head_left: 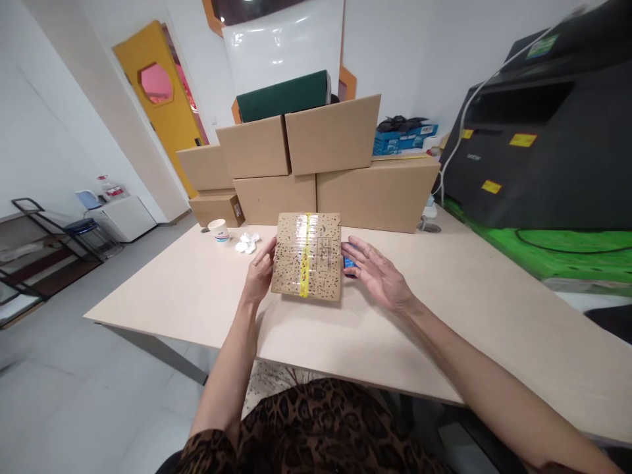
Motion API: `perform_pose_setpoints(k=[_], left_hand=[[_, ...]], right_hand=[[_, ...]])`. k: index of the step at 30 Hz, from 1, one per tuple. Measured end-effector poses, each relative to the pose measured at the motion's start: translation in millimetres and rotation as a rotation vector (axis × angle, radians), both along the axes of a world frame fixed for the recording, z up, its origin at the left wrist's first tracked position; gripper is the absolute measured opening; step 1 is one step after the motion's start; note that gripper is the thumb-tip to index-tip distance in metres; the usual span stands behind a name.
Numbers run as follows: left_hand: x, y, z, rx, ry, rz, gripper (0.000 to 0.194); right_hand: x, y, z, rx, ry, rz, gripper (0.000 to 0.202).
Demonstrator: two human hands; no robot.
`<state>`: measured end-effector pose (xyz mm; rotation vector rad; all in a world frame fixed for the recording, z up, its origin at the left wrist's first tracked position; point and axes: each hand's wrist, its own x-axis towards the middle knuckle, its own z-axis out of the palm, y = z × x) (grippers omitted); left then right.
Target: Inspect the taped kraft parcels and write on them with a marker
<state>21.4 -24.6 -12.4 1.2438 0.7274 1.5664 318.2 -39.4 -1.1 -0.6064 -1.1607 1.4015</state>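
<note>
A small cardboard box (291,257) with dark speckles stands tilted toward me above the table, a yellow strip and clear tape running down its face. My left hand (260,271) holds its left side, some fingertips hidden behind the edge. On the opposite side, my right hand (379,273) presses its fairly straight fingers to the right edge. Behind those fingers, partly covered, lies a flat object with a blue face (350,265), perhaps a phone. A crumpled white tissue (247,243) and a paper cup (218,230) are to the left of the box.
Large cardboard boxes (378,196) are stacked along the back of the pale table (172,296), with a dark green box (284,97) on top. To the right stands a big black machine (533,151) above a green surface (567,253). A white cable (464,115) hangs beside it.
</note>
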Motion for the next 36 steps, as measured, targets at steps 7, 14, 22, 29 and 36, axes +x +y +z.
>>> perform_pose_setpoints(k=[7, 14, 22, 29, 36], left_hand=[[3.9, 7.0, -10.3, -0.301, 0.103, -0.023, 0.063], [-12.4, 2.8, -13.4, -0.397, 0.383, 0.083, 0.070], [0.8, 1.6, -9.7, -0.113, 0.056, -0.115, 0.071], [2.2, -7.7, 0.5, -0.120, -0.283, -0.143, 0.064], [3.4, -5.8, 1.0, -0.119, -0.292, -0.220, 0.070]], right_hand=[[-1.4, 17.9, -26.6, -0.179, -0.231, -0.006, 0.049], [2.3, 16.7, -33.3, -0.306, -0.434, 0.070, 0.053], [-10.5, 6.9, -24.9, -0.168, -0.109, 0.145, 0.048], [-11.7, 4.9, -19.8, -0.293, 0.069, 0.266, 0.034], [-8.9, 10.7, -24.2, -0.414, 0.055, 0.331, 0.018]])
